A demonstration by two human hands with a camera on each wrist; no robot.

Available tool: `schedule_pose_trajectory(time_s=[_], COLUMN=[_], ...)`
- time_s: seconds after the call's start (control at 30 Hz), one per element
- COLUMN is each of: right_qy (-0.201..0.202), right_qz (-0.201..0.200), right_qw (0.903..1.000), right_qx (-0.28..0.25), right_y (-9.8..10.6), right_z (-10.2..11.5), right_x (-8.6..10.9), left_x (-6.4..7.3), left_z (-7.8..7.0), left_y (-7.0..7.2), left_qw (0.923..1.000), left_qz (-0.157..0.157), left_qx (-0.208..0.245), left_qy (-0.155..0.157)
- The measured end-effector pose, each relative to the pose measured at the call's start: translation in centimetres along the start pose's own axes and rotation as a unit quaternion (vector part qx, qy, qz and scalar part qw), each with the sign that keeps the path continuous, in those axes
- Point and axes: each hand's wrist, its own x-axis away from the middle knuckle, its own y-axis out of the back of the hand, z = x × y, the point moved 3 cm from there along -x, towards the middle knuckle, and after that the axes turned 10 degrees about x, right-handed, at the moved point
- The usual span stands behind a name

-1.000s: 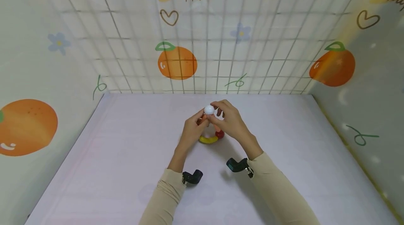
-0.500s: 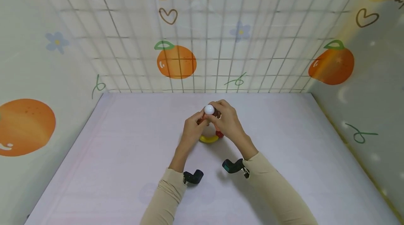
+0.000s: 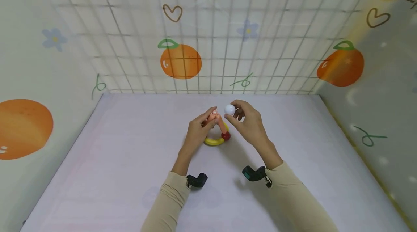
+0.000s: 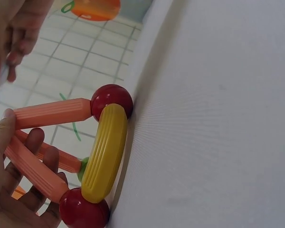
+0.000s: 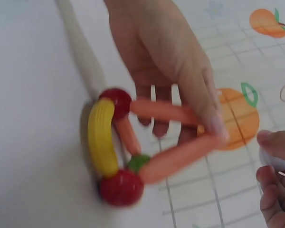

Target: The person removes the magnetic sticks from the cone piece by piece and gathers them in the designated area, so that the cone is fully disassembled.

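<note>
Salmon-coloured ridged rods [image 4: 54, 113], three in sight, lean together into a pyramid shape, and my left hand [image 3: 195, 132] grips their upper ends. Their lower ends meet two red balls [image 4: 111, 99] and a green ball [image 5: 138, 162] at the base. A curved yellow rod [image 4: 104, 153] joins the red balls along the table; a bit of another yellow piece shows behind in the head view. To the right of the rod tops, my right hand [image 3: 251, 123] pinches a glossy white ball [image 3: 229, 109] between thumb and fingers, apart from the rods.
The pale tabletop [image 3: 114, 174] carries the rod structure near its middle. Behind it rises a cloth-covered grid wall [image 3: 267, 51] printed with oranges. Small black wrist cameras [image 3: 198, 180] hang from both sleeves.
The white ball was on top of the gathered rod ends, with both hands around it. My right hand has moved right with the ball, uncovering the rod tops. My left hand keeps its grip.
</note>
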Motion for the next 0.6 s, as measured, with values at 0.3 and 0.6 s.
schedule_pose_trajectory(time_s=[0.3, 0.6], right_qy=[-0.007, -0.025], right_qz=[0.015, 0.062], right_qw=[0.9990, 0.9947], right_qx=[0.042, 0.078], right_y=[1.9, 1.8], right_z=[-2.6, -5.4], right_x=[1.7, 3.1], left_x=[0.0, 0.2], left_z=[-0.1, -0.3], left_y=[0.1, -0.2], left_qw=[1.0000, 0.9998], left_qz=[-0.003, 0.000], left_qx=[-0.008, -0.019], left_qy=[0.001, 0.002])
